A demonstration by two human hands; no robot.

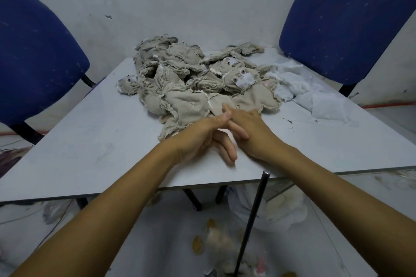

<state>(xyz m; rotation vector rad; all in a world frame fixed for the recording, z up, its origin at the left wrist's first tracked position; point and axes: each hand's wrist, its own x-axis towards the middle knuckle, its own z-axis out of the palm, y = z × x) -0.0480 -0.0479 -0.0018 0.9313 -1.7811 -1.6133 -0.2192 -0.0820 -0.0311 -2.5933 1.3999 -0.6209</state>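
A heap of beige fabric toy skins (193, 78) with frayed seams and small button eyes lies on the grey table (94, 141), toward its far middle. My left hand (198, 139) and my right hand (256, 132) meet on the tabletop just in front of the heap, pressed together with fingers overlapping. The left hand's fingers stretch straight toward the near right under the right hand's fingers. My left thumb lies over the right index finger, which reaches the nearest flat beige piece (191, 105). Neither hand holds any fabric.
White stuffing (315, 94) is piled at the table's right side. Two blue chairs (33, 56) (346, 22) stand against the wall behind the table. A black rod (254, 218) leans on the table's front edge. A plastic bag (270, 207) and scraps lie on the floor below.
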